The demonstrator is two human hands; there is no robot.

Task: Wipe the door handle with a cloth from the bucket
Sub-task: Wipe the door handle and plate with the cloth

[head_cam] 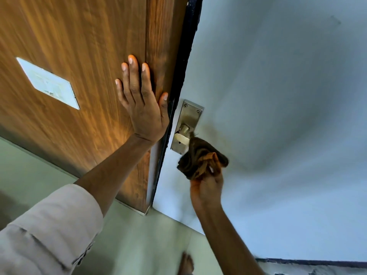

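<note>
A metal door handle on a steel backplate is fixed to a pale grey door face. My right hand grips a bunched brown cloth that covers the outer end of the lever. My left hand lies flat with fingers spread on the wood-grain door, beside its black edge. The bucket is not in view.
A white rectangular plate is mounted on the wood-grain door. The pale grey door face fills the right side, with a dark smudge near the handle. A bare foot stands on the greenish floor below.
</note>
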